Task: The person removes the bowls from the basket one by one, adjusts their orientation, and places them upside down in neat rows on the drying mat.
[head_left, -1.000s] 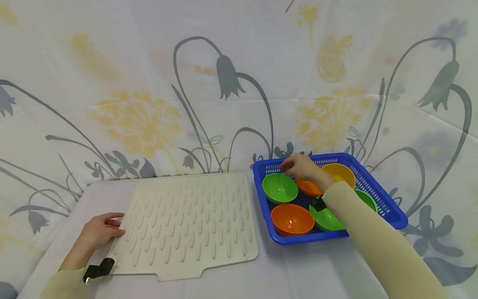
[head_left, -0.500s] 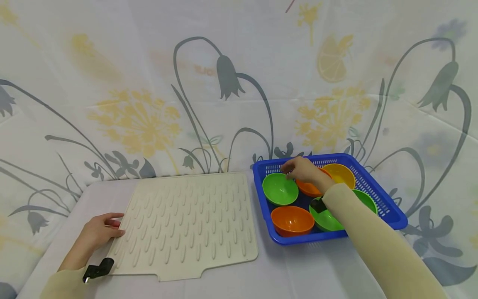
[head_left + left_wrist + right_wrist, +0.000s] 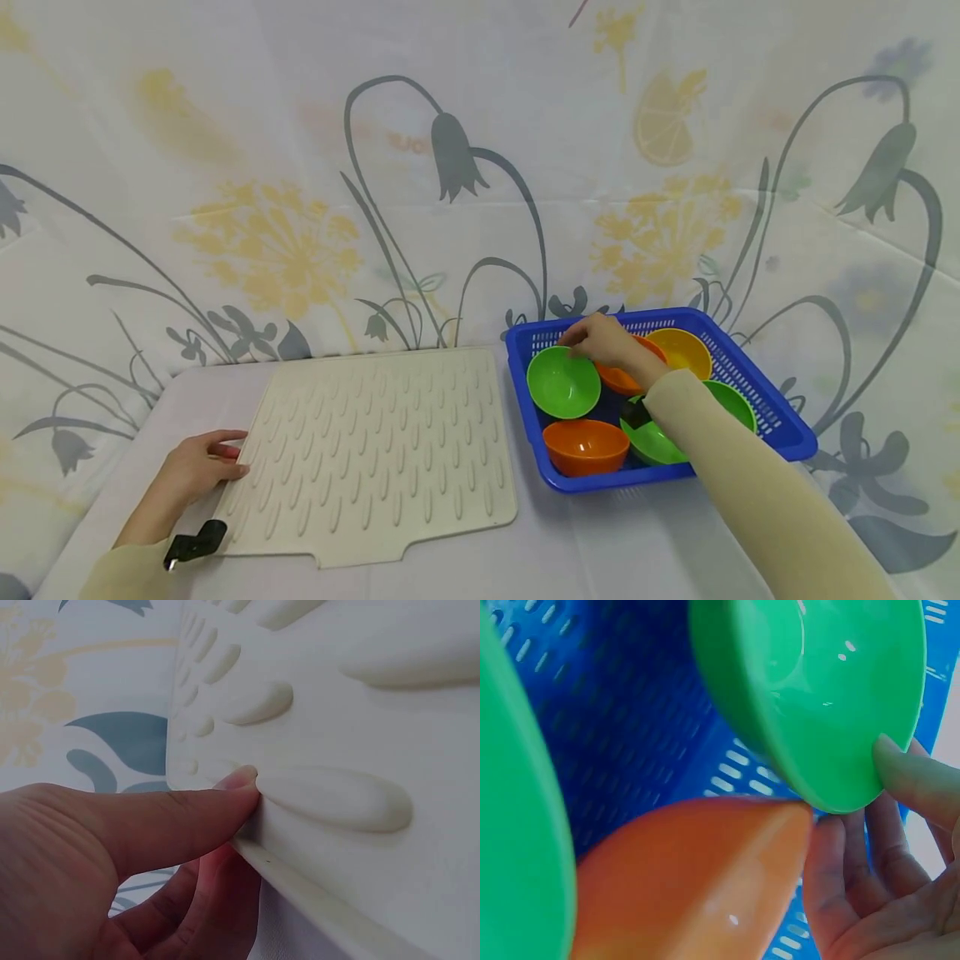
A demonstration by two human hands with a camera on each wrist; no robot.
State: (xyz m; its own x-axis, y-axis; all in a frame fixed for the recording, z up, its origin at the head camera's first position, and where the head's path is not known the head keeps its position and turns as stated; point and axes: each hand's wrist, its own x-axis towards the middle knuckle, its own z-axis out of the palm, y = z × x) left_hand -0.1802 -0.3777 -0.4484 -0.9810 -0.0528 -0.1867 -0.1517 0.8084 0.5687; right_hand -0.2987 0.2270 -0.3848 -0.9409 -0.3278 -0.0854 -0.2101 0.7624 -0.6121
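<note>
Now one hand steadies, the other picks.
Her right hand pinches the rim of the green plastic bowl inside the blue slotted basket, tilting it up; the left hand pinches the cream ridged draining mat's edge, pinning it to the surface.
</note>
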